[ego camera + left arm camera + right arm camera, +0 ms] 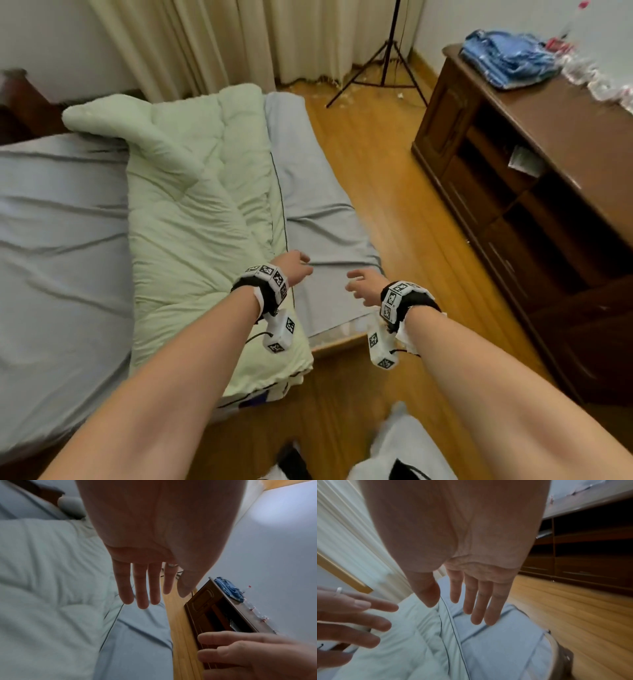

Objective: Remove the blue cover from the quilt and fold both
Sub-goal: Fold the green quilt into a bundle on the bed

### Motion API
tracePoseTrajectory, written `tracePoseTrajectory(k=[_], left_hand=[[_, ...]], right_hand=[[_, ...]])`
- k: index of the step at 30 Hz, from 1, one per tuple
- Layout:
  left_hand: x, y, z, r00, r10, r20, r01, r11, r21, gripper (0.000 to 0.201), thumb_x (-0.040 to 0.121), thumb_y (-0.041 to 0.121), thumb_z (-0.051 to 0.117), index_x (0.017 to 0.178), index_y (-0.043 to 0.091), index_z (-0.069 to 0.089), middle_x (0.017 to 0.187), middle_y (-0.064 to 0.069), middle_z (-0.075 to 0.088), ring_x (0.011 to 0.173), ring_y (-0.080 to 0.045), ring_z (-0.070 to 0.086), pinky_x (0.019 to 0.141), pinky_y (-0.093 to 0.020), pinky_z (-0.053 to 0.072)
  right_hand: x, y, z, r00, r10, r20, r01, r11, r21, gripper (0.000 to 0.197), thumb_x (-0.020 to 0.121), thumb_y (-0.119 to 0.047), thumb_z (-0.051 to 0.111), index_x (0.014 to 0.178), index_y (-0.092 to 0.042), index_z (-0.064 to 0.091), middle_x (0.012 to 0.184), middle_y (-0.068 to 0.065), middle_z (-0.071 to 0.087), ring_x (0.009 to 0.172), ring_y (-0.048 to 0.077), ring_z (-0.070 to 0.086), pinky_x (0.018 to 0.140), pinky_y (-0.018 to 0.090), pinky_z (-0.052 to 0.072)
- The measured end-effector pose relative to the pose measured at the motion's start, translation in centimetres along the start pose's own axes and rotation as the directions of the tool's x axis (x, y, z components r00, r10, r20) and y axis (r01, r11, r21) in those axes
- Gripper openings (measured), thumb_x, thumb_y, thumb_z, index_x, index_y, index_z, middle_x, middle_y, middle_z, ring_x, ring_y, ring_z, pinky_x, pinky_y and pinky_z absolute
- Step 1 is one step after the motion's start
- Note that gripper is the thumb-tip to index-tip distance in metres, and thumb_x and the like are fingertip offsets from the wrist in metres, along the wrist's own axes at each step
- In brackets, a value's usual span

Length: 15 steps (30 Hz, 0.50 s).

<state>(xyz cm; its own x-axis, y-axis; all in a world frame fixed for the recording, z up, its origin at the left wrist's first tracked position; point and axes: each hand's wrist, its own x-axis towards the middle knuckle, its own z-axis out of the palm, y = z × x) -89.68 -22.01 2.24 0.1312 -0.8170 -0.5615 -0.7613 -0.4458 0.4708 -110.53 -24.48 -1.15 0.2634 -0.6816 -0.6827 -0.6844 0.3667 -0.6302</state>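
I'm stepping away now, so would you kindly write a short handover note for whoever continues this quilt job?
Left hand: open, holding nothing, just above the bed where the quilt's edge meets the sheet.
Right hand: open, holding nothing, above the sheet near the bed's corner.
Pale green quilt: on the bed, uncovered, loosely doubled lengthwise, far corner flopped over.
Blue cover: the folded blue fabric on the wooden cabinet appears to be it.
Done: cover off and apparently folded.
Left: fold the quilt neatly; both hands look poised to take its near edge.
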Motion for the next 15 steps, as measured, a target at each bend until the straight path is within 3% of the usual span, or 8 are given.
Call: tracePoseTrajectory(k=[2,6,9,12,15], left_hand=[[1.1,3.9,-1.4,0.999,0.028,-0.042,-0.024,0.996,0.084,0.044,0.09,0.027,0.058,0.133,0.018,0.056,0.127,-0.005,0.063,0.119,-0.023,0.057,0.1,-0.029,0.043],[4.9,13.6,-2.3,0.991,0.061,-0.12,-0.04,0.984,0.173,0.045,0.091,0.026,0.056,0.135,0.018,0.054,0.13,-0.004,0.062,0.121,-0.023,0.056,0.099,-0.028,0.042],[7.6,21.9,-0.8,0.989,0.057,-0.137,-0.029,0.98,0.199,0.044,0.091,0.026,0.055,0.134,0.019,0.055,0.125,-0.004,0.066,0.117,-0.022,0.058,0.096,-0.028,0.043],[10.5,30.2,1.0,0.989,0.093,-0.119,-0.067,0.976,0.205,0.043,0.092,0.026,0.053,0.134,0.016,0.055,0.126,-0.004,0.064,0.115,-0.022,0.06,0.097,-0.029,0.045],[13.0,36.7,2.1,0.989,0.124,-0.076,-0.105,0.971,0.213,0.044,0.094,0.028,0.052,0.136,0.015,0.053,0.131,-0.005,0.061,0.117,-0.023,0.058,0.099,-0.03,0.045]], right_hand=[[0.5,-0.9,-5.1,0.997,-0.069,-0.043,0.068,0.997,-0.026,0.044,0.092,-0.019,0.062,0.135,-0.015,0.054,0.117,0.009,0.062,0.095,0.021,0.059,0.078,0.036,0.051],[2.6,-0.8,-16.8,0.974,-0.205,-0.096,0.197,0.976,-0.093,0.044,0.091,-0.016,0.063,0.134,-0.014,0.054,0.129,0.011,0.059,0.107,0.023,0.06,0.08,0.032,0.05],[3.9,0.5,-25.9,0.971,-0.226,-0.073,0.211,0.963,-0.17,0.044,0.091,-0.021,0.062,0.134,-0.019,0.054,0.131,0.008,0.06,0.111,0.022,0.06,0.096,0.037,0.05],[4.8,1.6,-34.4,0.976,-0.213,-0.054,0.191,0.943,-0.272,0.044,0.092,-0.026,0.061,0.136,-0.022,0.053,0.133,0.005,0.06,0.115,0.022,0.059,0.098,0.038,0.049],[6.1,2.2,-41.1,0.977,-0.207,-0.043,0.181,0.925,-0.335,0.045,0.095,-0.023,0.058,0.138,-0.019,0.051,0.136,0.006,0.057,0.119,0.023,0.057,0.092,0.03,0.045]])
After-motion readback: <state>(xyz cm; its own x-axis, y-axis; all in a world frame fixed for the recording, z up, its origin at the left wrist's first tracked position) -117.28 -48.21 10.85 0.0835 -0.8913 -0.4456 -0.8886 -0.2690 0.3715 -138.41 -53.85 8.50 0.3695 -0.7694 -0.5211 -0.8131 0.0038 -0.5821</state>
